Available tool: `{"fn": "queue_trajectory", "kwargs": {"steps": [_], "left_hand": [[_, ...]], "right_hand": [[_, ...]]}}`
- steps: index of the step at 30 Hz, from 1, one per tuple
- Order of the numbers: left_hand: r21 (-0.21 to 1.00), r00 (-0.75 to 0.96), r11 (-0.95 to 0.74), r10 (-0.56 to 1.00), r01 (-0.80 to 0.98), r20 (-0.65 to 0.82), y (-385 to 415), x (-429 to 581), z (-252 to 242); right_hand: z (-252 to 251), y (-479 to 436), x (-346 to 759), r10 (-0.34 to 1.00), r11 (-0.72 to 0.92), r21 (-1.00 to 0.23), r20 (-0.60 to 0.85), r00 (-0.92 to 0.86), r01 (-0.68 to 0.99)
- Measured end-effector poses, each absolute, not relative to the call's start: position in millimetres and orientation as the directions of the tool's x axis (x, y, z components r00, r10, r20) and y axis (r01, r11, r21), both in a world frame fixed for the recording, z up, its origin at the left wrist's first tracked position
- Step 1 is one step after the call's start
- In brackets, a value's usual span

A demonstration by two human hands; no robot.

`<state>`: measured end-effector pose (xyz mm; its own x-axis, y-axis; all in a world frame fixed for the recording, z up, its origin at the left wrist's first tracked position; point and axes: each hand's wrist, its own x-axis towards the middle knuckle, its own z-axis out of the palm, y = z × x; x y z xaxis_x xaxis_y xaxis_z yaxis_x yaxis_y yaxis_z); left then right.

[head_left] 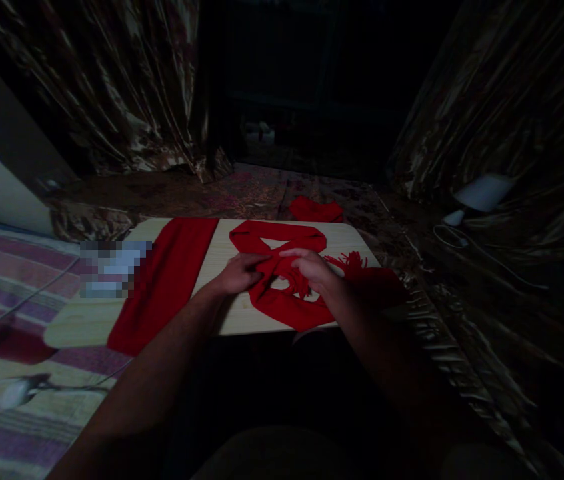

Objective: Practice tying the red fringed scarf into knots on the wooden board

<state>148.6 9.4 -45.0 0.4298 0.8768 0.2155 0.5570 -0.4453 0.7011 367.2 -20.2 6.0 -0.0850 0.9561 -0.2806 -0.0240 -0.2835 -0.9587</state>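
Observation:
A red scarf [289, 311] with fringed ends lies on a light wooden table [229, 313], its band crossing over itself into two loops like a figure eight. At the left side of the crossing, my left hand [239, 274] has its fingers on the band and its thumb below, gripping the cloth. My right hand [313, 268] pinches the scarf from the right, index finger pointing left over the crossing. Bunched red fringe [299, 283] shows inside the lower loop, partly behind my right hand. More fringe [355, 261] spreads at the right edge. The dim light blurs fine detail.
A flat red cloth [172, 280] runs across the table's left part, beside a pixelated patch. Behind the table lies another red cloth [316, 209]. A white lamp [485, 192] with a cable stands at right. A striped bedcover [7, 267] carries a white plug [16, 393].

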Motion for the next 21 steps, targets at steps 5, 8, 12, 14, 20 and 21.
{"fn": "queue_trajectory", "kwargs": {"steps": [5, 8, 12, 14, 20, 21], "left_hand": [[0.62, 0.429, -0.479, 0.87, 0.621, 0.243, 8.7, 148.9, -46.9], [0.577, 0.412, -0.482, 0.874, 0.66, 0.258, 4.2, 155.4, -41.4], [0.553, 0.328, -0.448, 0.893, 0.702, 0.307, -0.3, 168.3, -32.0], [0.569, 0.266, -0.41, 0.909, 0.713, 0.322, 0.9, 173.0, -30.4], [0.898, 0.122, -0.243, 0.97, 0.367, 0.212, 16.8, 176.6, -45.4], [0.939, 0.093, -0.199, 0.979, 0.281, 0.18, 19.5, 176.5, -49.1]], "right_hand": [[10.1, -21.5, 362.5, 0.968, -0.235, -0.941, -0.204, -0.147, -0.244], [10.1, -21.6, 358.5, 0.966, -0.247, -0.921, -0.208, -0.154, -0.302], [14.9, -26.3, 354.8, 0.948, -0.28, -0.903, -0.207, -0.24, -0.327], [17.8, -29.2, 355.6, 0.941, -0.278, -0.898, -0.185, -0.283, -0.34], [8.1, -31.4, 363.5, 0.969, -0.123, -0.973, -0.075, -0.236, -0.195], [4.1, -31.6, 363.6, 0.98, -0.088, -0.991, -0.068, -0.187, -0.102]]}}
